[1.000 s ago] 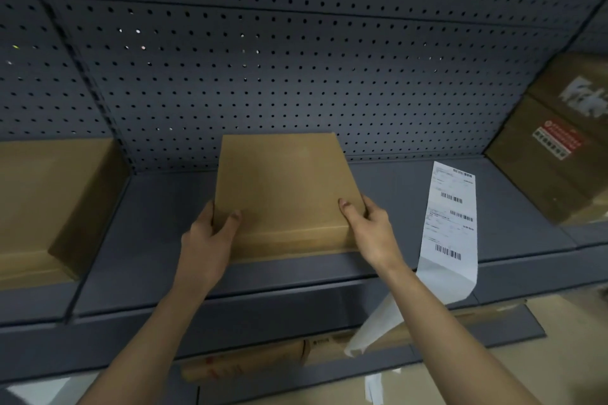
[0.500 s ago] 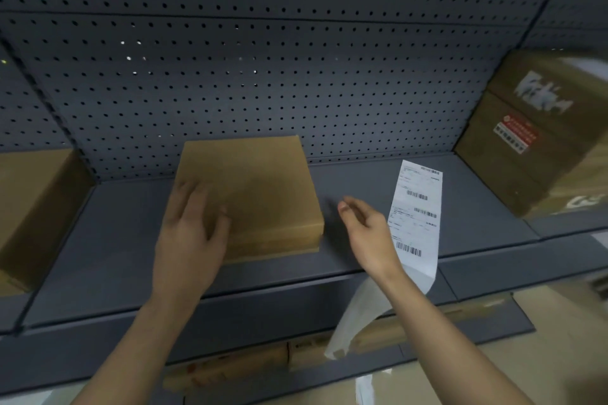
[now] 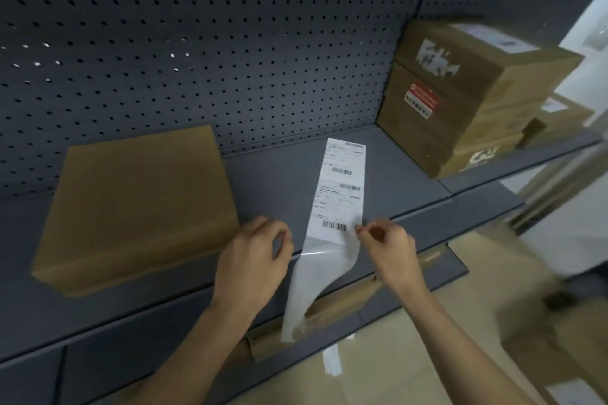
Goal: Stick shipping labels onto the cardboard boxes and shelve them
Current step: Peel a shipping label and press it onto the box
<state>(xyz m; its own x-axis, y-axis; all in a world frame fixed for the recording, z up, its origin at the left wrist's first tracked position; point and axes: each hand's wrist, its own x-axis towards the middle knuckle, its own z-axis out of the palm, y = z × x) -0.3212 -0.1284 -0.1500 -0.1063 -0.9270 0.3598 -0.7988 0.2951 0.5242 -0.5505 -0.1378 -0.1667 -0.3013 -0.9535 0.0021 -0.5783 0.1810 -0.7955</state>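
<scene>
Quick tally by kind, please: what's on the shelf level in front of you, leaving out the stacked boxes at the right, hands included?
cardboard box: 1
label strip: 1
hands: 2 (left hand, right hand)
total: 4

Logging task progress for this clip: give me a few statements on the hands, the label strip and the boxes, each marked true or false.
1. The right hand pinches the label strip at its lower right edge. True.
2. The left hand rests on the flat cardboard box. False: it is off the box, just left of the strip.
3. The flat cardboard box carries a label on top. False: its top is bare.
4. The stacked boxes stand at the right end of the shelf. True.
5. The strip's peeled backing hangs over the shelf's front edge. True.
</scene>
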